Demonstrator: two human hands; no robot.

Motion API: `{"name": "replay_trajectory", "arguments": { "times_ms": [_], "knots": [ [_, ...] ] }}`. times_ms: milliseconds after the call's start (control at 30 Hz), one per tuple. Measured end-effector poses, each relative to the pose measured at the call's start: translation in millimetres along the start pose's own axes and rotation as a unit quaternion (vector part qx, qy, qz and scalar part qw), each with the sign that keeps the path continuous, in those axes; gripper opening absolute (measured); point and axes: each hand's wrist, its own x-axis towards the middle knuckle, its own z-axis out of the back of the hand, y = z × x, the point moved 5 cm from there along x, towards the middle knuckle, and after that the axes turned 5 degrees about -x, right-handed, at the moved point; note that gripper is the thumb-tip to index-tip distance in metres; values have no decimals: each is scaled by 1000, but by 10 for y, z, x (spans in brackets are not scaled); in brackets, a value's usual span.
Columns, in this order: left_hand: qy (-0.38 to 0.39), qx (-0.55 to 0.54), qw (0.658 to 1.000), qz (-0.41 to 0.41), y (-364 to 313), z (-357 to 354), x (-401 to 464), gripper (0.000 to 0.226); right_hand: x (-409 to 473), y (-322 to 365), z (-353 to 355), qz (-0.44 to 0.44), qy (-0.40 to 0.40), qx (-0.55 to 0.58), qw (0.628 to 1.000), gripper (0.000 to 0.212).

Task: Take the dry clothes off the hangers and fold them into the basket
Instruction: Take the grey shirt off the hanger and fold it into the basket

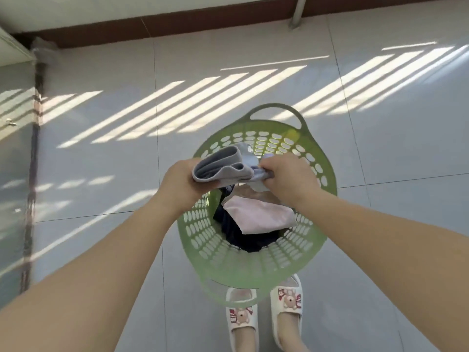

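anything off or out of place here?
Nothing stands out. Both hands hold a folded grey garment above the upright green basket, which holds a pink piece on dark clothes.

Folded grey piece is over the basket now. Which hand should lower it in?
Probably the left hand: its grip wraps the thick folded bundle of the grey garment, while the right hand only pinches one end. Both are above the green basket, so either reaches.

Basket (256, 271) mouth open above; pink garment (261, 214) covers bottom.
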Motion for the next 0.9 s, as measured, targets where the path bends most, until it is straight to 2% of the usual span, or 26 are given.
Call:
{"name": "replay_trajectory", "arguments": {
  "times_ms": [100,200,300,400,500,667,700,767,833,900],
  "knots": [
    [41,135,990,15,550,-253,110,16,91,-24,-682,28,43,-24,998,23],
    [125,243,960,52,1104,-594,195,21,98,-63,-1460,33,182,-43,982,12],
    [216,292,927,92,1461,-899,237,31,5,-99,-2040,35,293,-36,955,17],
    [251,287,917,120,1563,-1008,343,19,6,-146,-2216,33,331,-1,943,15],
    [217,227,937,154,1566,-953,552,12,178,-229,-2172,27,334,46,941,13],
    [62,137,969,194,1612,-786,1074,22,760,-496,-2063,-41,244,135,959,13],
    [19,109,974,198,1653,-769,1179,30,869,-551,-2059,-61,213,151,963,17],
    [-56,70,975,206,1779,-806,1350,46,1029,-669,-2114,-109,163,171,965,40],
    [-92,103,966,219,1918,-950,1451,51,1104,-736,-2225,-123,143,139,972,48],
    [-90,163,956,226,2085,-1197,1477,57,1124,-759,-2420,-101,145,86,980,46]
  ]
}}
